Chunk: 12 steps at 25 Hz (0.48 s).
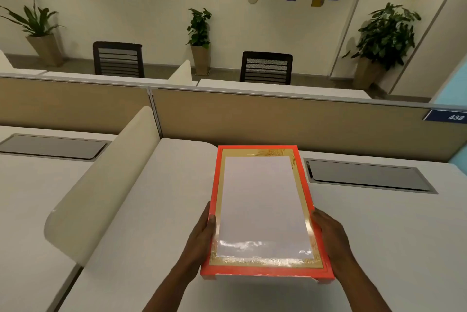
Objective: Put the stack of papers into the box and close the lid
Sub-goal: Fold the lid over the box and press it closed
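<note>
An orange-red box (215, 185) with a gold lining is open at the top, long side pointing away from me, over the white desk (156, 210). A stack of white papers (262, 205) lies flat inside it, with gold lining showing all round. My left hand (202, 233) grips the box's left side near its near end, thumb on the rim. My right hand (328, 233) grips the right side opposite. The near end looks raised off the desk. No lid is in view.
A curved cream divider (101, 185) stands to the left of the box. A grey cable hatch (366, 175) is set in the desk to the right. A tan partition (278, 119) closes the far edge. Chairs and potted plants stand beyond.
</note>
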Tool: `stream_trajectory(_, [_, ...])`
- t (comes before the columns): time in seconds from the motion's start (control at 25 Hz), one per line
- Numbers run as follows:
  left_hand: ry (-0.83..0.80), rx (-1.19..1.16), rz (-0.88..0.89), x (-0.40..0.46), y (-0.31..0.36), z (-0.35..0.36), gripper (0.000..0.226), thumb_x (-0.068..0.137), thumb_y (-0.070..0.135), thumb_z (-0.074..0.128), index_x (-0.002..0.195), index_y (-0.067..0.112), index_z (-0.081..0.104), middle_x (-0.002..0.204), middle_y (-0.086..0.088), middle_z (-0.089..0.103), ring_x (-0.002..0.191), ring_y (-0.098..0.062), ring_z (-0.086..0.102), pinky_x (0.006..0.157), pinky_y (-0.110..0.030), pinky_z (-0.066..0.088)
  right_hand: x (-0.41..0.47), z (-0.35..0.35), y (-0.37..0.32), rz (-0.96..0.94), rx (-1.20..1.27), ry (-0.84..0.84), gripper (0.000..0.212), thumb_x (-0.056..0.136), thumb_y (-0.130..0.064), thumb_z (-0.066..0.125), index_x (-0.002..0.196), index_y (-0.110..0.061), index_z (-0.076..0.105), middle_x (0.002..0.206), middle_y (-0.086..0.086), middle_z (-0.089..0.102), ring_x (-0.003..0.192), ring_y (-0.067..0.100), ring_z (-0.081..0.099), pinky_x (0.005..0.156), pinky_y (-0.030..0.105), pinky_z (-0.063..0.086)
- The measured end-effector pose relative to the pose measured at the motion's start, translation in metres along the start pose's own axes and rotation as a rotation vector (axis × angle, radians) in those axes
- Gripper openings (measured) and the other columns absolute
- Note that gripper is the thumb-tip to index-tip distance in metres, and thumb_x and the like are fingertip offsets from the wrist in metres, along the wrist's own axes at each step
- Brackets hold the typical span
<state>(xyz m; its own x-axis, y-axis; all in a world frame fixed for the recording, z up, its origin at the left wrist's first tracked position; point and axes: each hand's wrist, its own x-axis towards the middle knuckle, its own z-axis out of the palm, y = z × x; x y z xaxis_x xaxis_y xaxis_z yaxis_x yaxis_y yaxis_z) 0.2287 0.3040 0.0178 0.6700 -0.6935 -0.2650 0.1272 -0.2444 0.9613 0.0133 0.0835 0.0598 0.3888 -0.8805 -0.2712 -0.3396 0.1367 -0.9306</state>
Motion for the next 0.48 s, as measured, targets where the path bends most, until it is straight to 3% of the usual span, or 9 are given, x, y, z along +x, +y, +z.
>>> stream_trajectory(0.12, [0.023, 0.032, -0.035, 0.004, -0.018, 0.005, 0.049, 0.094, 0.061, 0.036, 0.143, 0.061, 0.031, 0.151, 0.021, 0.042, 0.136, -0.016, 0.049, 0.111, -0.041, 0.044, 0.006, 0.006, 0.035, -0.045, -0.148, 0.015, 0.024, 0.096, -0.033, 0.058, 0.119, -0.031, 0.064, 0.111, -0.004, 0.069, 0.092, 0.013, 0.065, 0.068, 0.027, 0.052])
stream_trajectory(0.2, [0.042, -0.008, -0.065, 0.006, -0.028, 0.008, 0.034, 0.098, 0.054, 0.039, 0.129, 0.067, 0.038, 0.146, 0.024, 0.045, 0.133, -0.014, 0.05, 0.109, -0.038, 0.045, 0.005, 0.011, 0.053, -0.059, -0.232, 0.058, 0.027, 0.095, -0.035, 0.058, 0.122, -0.03, 0.06, 0.114, -0.002, 0.069, 0.093, 0.015, 0.066, 0.073, 0.031, 0.056])
stream_trajectory(0.32, [0.031, -0.034, -0.079, 0.013, -0.042, 0.011, 0.043, 0.103, 0.047, 0.039, 0.145, 0.055, 0.035, 0.156, 0.016, 0.04, 0.142, -0.018, 0.043, 0.119, -0.047, 0.037, 0.006, 0.017, 0.067, -0.103, -0.309, 0.111, 0.035, 0.095, -0.034, 0.06, 0.129, -0.023, 0.058, 0.12, 0.003, 0.069, 0.102, 0.026, 0.067, 0.089, 0.045, 0.056])
stream_trajectory(0.48, [0.013, -0.007, -0.108, 0.026, -0.044, 0.014, 0.052, 0.104, 0.047, 0.036, 0.155, 0.046, 0.024, 0.16, 0.016, 0.034, 0.147, -0.018, 0.036, 0.121, -0.044, 0.031, 0.019, 0.017, 0.063, -0.136, -0.315, 0.131, 0.037, 0.095, -0.031, 0.06, 0.13, -0.02, 0.059, 0.121, 0.005, 0.069, 0.102, 0.026, 0.065, 0.092, 0.05, 0.055])
